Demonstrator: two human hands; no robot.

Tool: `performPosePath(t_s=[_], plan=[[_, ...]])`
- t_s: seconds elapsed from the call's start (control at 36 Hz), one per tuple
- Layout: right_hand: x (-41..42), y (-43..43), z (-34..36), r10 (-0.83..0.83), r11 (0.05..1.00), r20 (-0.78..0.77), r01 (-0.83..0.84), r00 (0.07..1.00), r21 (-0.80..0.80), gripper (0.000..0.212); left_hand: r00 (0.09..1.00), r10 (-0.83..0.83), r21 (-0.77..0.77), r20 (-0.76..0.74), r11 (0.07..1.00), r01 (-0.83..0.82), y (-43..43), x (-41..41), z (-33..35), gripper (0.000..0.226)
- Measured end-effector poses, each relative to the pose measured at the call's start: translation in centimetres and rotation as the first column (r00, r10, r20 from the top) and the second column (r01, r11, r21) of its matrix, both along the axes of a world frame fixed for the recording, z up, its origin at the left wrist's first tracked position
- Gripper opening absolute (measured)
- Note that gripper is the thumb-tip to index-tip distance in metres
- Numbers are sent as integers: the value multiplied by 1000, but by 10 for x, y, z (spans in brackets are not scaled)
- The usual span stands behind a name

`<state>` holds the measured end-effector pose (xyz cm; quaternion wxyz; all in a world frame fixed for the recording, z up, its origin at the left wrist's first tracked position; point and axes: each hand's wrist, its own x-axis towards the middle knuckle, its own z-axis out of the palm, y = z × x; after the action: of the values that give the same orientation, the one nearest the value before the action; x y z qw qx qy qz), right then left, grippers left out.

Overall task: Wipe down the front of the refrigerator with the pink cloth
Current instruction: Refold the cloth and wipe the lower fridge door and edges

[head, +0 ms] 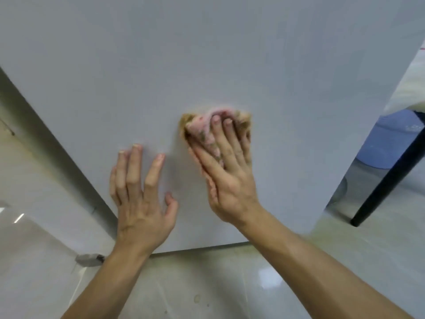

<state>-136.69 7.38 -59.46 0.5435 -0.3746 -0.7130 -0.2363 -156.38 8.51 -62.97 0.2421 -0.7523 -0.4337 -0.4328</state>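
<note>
The pale grey refrigerator front (207, 65) fills most of the view, and its bottom edge runs just above the floor. My right hand (227, 176) presses the pink cloth (202, 127) flat against the lower part of the door; the cloth is bunched, with brownish patches, and shows above and left of my fingers. My left hand (140, 194) rests beside it to the left, palm flat on the door, fingers spread, holding nothing.
Glossy light floor tiles (207, 284) lie below the door. A black slanted leg (386, 180) and a blue container (379, 143) stand to the right of the refrigerator. A small grey object (88, 259) lies on the floor at the lower left corner.
</note>
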Motion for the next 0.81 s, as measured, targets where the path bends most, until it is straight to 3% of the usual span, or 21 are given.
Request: performPosePath(t_s=[0.11, 0.19, 0.25, 0.31, 0.39, 0.53, 0.64, 0.72, 0.81], plan=[[-21, -3, -71, 102, 991, 269, -75, 958, -108, 38, 1000, 1, -56, -30, 998, -3, 1, -15, -8, 105], [-17, -5, -94, 63, 984, 375, 4, 925, -176, 64, 998, 8, -87, -55, 996, -13, -1, -29, -11, 110], [-11, -6, -91, 37, 985, 405, 34, 913, -166, 66, 999, 34, -88, -35, 995, -37, -2, -36, -9, 104], [-8, -5, -77, -13, 991, 357, 58, 934, -117, 57, 998, 55, -79, -9, 995, -56, -1, -42, -4, 97], [-6, 1, -31, -82, 996, 144, 86, 986, -24, 40, 995, 80, -109, 62, 991, -73, 1, -52, 3, 94], [-23, 13, 62, -101, 993, -113, 107, 988, 50, 43, 995, 92, -125, 36, 988, -87, 3, -68, 6, 94], [-56, 21, 82, -144, 981, -262, 173, 954, 91, 43, 992, 108, -127, 57, 987, -100, 3, -78, 9, 99], [-78, 25, 67, -93, 980, -207, 126, 974, 154, 39, 988, 121, -142, 93, 984, -107, 3, -87, 11, 109], [-101, 27, 17, -33, 993, 45, 27, 998, 115, 37, 983, 134, -145, 127, 983, -115, 5, -95, 9, 115]])
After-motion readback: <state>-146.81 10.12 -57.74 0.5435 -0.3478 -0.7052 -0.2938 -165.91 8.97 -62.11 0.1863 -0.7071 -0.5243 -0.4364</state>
